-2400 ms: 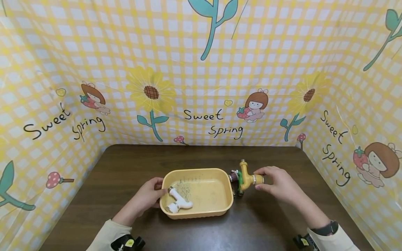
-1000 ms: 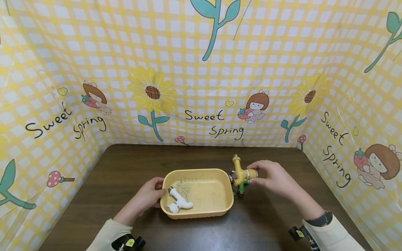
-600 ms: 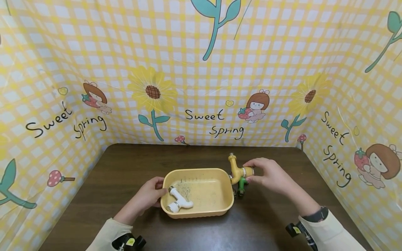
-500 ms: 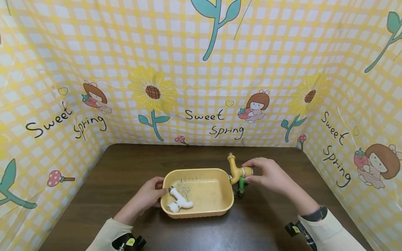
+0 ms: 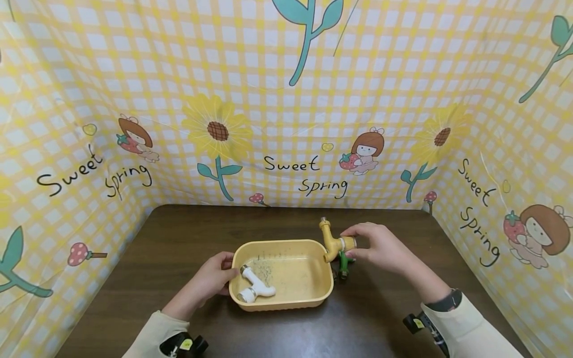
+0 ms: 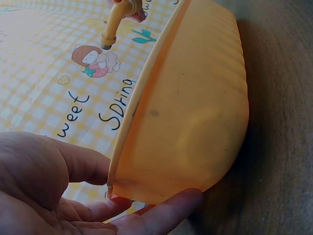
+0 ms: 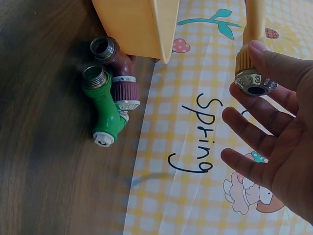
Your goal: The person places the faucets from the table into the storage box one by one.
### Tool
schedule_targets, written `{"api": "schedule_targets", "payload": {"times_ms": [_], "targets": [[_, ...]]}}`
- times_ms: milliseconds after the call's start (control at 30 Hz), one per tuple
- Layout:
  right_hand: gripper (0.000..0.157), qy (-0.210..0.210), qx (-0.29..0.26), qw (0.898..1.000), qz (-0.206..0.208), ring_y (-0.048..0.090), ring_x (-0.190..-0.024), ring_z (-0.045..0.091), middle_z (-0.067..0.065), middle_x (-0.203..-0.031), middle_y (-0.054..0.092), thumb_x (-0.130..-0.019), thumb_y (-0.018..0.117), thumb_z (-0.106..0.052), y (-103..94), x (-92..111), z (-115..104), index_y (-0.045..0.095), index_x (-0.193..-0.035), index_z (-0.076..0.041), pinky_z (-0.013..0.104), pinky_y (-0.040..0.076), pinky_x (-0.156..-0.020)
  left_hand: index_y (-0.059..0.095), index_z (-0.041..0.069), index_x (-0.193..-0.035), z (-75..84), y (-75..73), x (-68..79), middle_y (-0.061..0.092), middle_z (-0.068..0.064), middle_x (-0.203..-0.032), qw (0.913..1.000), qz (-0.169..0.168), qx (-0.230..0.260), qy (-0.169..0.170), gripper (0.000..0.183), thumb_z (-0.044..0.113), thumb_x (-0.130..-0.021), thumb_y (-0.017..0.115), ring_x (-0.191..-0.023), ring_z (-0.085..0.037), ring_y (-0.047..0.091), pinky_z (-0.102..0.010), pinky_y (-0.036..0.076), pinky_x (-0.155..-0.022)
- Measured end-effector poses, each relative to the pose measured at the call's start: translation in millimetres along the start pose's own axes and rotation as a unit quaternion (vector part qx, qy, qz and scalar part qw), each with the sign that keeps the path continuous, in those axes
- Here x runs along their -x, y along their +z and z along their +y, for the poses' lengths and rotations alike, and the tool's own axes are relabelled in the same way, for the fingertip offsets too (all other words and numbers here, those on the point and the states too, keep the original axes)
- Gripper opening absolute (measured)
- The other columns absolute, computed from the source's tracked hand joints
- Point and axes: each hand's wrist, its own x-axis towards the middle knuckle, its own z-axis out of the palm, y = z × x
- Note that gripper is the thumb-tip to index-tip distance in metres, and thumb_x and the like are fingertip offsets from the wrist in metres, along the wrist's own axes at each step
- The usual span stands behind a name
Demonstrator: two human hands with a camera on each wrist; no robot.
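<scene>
A yellow tap-shaped fitting (image 5: 331,243) is pinched by the right hand (image 5: 380,246), raised at the right rim of a yellow rectangular tub (image 5: 286,304) gripped at its left end by the left hand (image 5: 215,273). A white tap (image 5: 256,287) is contained inside; a green tap (image 7: 106,111) and maroon tap (image 7: 125,91) are grouped outside. Dark wood-grain counter (image 5: 286,333) is exposed in front.

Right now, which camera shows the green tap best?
The right wrist view: nothing covers the green tap there. The head view shows it partly hidden by the yellow tap; the left wrist view misses it.
</scene>
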Motion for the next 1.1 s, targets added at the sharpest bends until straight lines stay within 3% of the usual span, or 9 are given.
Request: {"api": "schedule_targets", "payload": {"times_ms": [300,767,1100], "targets": [[0.035,-0.022,0.001,1.000,0.003,0.060,-0.105,0.010,-0.015,-0.108,0.066,-0.077,0.081,-0.035,4.8,-5.5,-3.8,0.068,-0.108,-0.030,0.038,0.051,-0.090,0.044,0.000,-0.134,1.0,-0.4,1.7,0.055,-0.023,-0.125,1.0000,0.001,-0.004,-0.002,0.043,0.007,-0.094,0.058,-0.091,-0.027,0.067,-0.042,0.061,-0.063],[0.035,-0.021,0.004,1.000,-0.019,0.058,-0.105,0.005,-0.019,-0.107,0.064,-0.077,0.080,-0.038,14.9,-14.2,-7.4,0.066,-0.108,-0.035,0.034,0.051,-0.091,0.045,0.001,-0.134,3.7,0.1,3.9,0.055,-0.022,-0.124,1.0000,0.001,-0.003,-0.003,0.042,0.007,-0.094,0.057,-0.091,-0.027,0.067,-0.041,0.061,-0.063],[0.035,-0.021,-0.001,0.999,-0.029,0.059,-0.102,0.007,-0.018,-0.106,0.064,-0.077,0.080,-0.035,20.2,-18.4,-11.2,0.067,-0.109,-0.031,0.034,0.051,-0.088,0.046,0.000,-0.133,3.2,0.6,3.7,0.056,-0.022,-0.122,1.0000,0.004,0.000,-0.002,0.041,0.007,-0.094,0.058,-0.090,-0.027,0.068,-0.041,0.061,-0.063]]}}
